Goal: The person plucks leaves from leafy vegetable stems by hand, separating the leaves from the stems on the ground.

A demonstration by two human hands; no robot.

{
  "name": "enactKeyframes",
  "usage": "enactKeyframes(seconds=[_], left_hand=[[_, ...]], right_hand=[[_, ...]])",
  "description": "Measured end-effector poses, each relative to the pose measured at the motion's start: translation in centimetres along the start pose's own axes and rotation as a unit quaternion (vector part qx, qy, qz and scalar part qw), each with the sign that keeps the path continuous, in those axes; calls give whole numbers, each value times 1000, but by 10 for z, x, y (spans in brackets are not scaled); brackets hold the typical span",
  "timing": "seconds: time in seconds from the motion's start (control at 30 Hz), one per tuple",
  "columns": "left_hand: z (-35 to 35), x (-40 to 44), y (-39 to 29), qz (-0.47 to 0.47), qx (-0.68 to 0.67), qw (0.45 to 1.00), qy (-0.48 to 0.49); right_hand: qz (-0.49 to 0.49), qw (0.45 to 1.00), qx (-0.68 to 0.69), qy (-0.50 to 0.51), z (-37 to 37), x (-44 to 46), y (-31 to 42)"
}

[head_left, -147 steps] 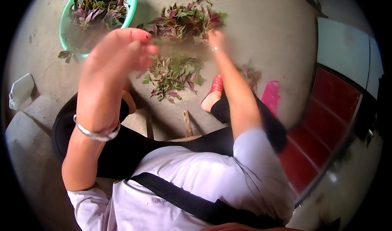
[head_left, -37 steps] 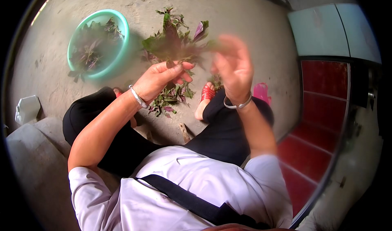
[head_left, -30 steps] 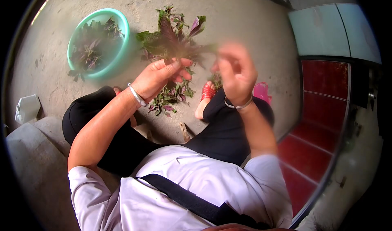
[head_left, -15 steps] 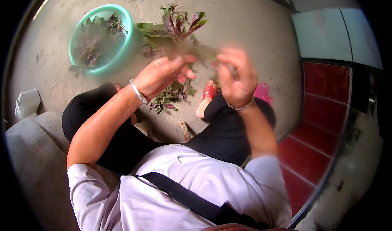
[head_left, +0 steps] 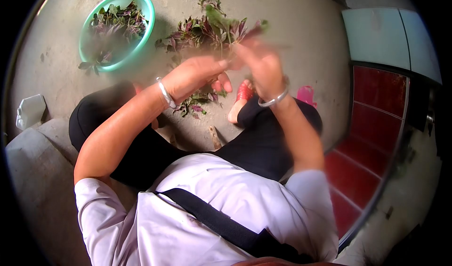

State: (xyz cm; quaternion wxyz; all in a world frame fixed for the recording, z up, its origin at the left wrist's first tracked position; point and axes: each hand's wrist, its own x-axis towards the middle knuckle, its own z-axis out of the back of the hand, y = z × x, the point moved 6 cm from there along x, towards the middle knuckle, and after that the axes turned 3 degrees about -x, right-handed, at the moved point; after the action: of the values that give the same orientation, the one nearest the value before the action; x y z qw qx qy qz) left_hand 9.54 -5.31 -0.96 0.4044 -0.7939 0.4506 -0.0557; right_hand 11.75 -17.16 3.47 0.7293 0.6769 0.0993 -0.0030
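Note:
Green and purple leafy stems [head_left: 222,31] rise above the fingertips of both hands, partly blurred. My left hand [head_left: 195,75] is closed on the stems at their lower end, its thumb toward the right. Blurred by motion, my right hand [head_left: 263,68] meets them from the right with its fingers bent in around the stems. Behind the hands, a pile of purple-green leaves [head_left: 186,34] lies on the floor. Below my left hand is a smaller heap of greens [head_left: 194,105]. A mint-green basin [head_left: 150,26] at the upper left holds more leafy greens.
My foot in a red sandal [head_left: 244,92] is near the lower heap, with a pink plastic item [head_left: 306,95] to its right. A white container [head_left: 30,111] stands at the left. Red tiles [head_left: 376,125] and a pale panel [head_left: 376,35] are at the right.
My right hand has come left and up toward my left hand. The held stems have shifted right, and the floor pile shows more behind them. The view has moved slightly.

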Motion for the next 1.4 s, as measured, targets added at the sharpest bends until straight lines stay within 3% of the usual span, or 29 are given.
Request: enactKeyframes(seconds=[0.07,0.23,0.33,0.5,0.57,0.6,0.7,0.73,0.8,0.83,0.97,1.0,1.07,1.27,1.37,1.4], left_hand=[[-6,-5,-12,-7,-55,998,-27],[12,3,-3,-20,11,998,-50],[15,3,-2,-31,25,997,-73],[15,-1,-8,-43,80,992,-93],[16,-2,-9,-52,84,989,-115],[18,-1,-10,-58,85,988,-113],[23,2,-8,-71,60,989,-115],[22,2,-9,-70,33,990,-121],[19,2,-11,-68,-6,990,-127],[16,1,-13,-67,-18,989,-128],[17,4,-15,-60,-2,992,-115],[17,5,-14,-56,-14,991,-119],[18,8,-21,-92,108,986,-87],[18,7,-16,-64,-34,991,-115],[32,3,-20,-105,115,977,-146],[40,0,-19,-98,158,968,-166]], right_hand=[[7,1000,12,-7,3,1,-3],[20,998,-52,-13,1,0,2],[23,1000,-6,-6,-3,-2,-1],[138,963,-232,2,-5,-8,12],[171,929,-326,28,-5,-11,10],[239,890,-389,23,-11,-15,22],[341,862,-374,-26,-11,-18,30],[307,896,-320,-34,-8,-17,28],[152,976,-141,-59,-1,-13,19],[110,991,-51,-49,-2,-11,10],[-37,965,257,-36,-4,-6,-19],[-43,959,278,-13,-5,-5,-20],[-64,952,301,-2,-5,-3,-21],[-95,940,327,2,-3,-1,-28],[-58,939,338,-28,9,6,-13],[-2,955,290,-55,32,12,-2]])
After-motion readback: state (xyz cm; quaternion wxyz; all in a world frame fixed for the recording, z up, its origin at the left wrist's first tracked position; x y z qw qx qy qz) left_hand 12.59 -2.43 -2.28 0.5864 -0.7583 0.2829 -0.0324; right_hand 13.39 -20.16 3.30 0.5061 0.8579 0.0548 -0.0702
